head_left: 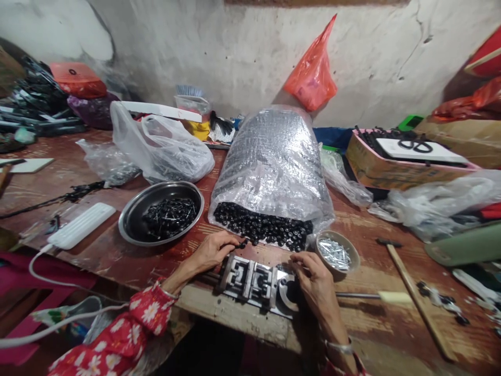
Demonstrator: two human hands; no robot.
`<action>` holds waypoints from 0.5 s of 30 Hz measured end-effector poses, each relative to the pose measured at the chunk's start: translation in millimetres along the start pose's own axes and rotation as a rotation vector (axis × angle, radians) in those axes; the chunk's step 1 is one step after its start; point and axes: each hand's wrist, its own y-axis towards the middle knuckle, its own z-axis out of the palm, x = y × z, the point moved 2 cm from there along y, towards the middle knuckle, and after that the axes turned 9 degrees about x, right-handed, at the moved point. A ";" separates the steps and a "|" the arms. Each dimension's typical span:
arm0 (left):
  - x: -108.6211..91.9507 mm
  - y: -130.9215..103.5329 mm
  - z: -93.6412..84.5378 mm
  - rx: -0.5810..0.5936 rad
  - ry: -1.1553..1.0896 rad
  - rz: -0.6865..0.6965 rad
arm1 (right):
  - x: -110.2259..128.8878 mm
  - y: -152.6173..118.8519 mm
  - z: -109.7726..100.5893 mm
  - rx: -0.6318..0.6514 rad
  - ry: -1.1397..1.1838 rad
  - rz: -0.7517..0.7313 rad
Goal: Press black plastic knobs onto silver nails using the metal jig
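My left hand [213, 251] pinches a small black plastic part [243, 243] just behind the left end of a metal jig [250, 282]. The jig lies at the table's front edge, with bar-like blocks, dark slots and a curved metal piece [287, 293] at its right end. Over that right end is my right hand [315, 279], its fingers curled together; what they hold, if anything, is hidden. Just behind both hands, a clear bubble-wrap bag [270, 162] lies with its mouth towards me, full of small black round parts [266, 224].
A bowl of silvery pins [334, 253] stands right of the bag. To the left is a steel bowl [129, 230] of black parts with metal pins. A hammer [417, 297] lies at right, a white power strip [82, 225] at left. A pink-edged box [376, 167] stands behind.
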 end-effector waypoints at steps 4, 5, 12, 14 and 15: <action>0.7 -2.5 -2.2 0.011 -0.009 0.061 | 2.7 2.0 0.9 0.008 -0.025 -0.008; 0.9 -2.3 -2.0 0.005 -0.013 0.066 | 3.2 2.6 1.0 0.018 -0.025 -0.012; 0.2 1.8 3.1 0.032 -0.092 0.033 | 10.2 0.5 0.7 0.074 -0.053 -0.053; 1.3 1.4 3.7 0.034 -0.113 0.009 | 12.9 -2.0 -2.7 0.062 -0.069 -0.058; 2.0 0.9 4.0 0.033 -0.127 -0.006 | 13.4 -3.2 -6.2 0.044 -0.082 -0.057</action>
